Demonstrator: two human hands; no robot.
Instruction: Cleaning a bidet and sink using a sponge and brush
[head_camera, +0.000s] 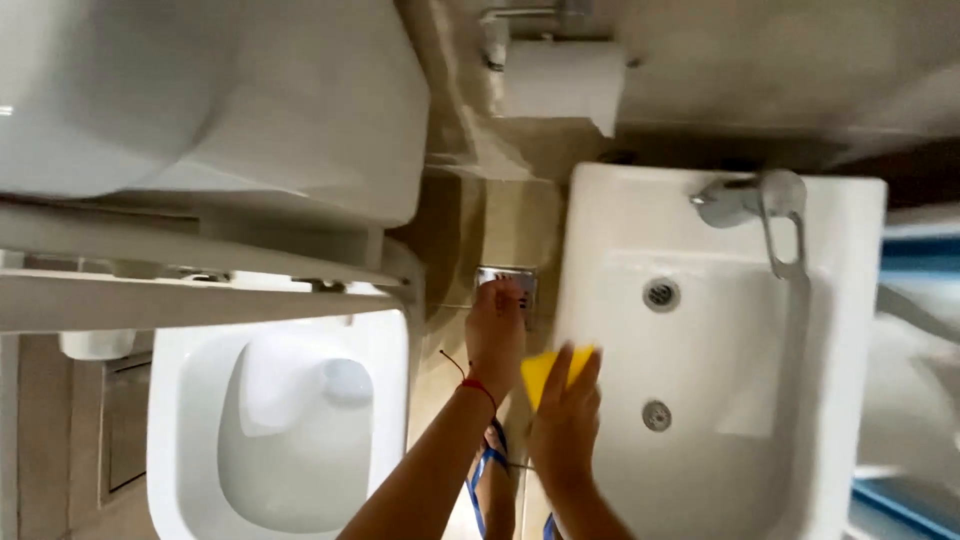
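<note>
I am holding a yellow cloth pinched in my right hand, fingers closed on its lower edge, at the left rim of the white bidet. The bidet bowl is lying at three o'clock from that grip, empty, its long axis running twelve to six. My left hand is reaching empty, fingers loosely extended, toward the floor drain at twelve o'clock. The toilet bowl at nine o'clock is holding water.
</note>
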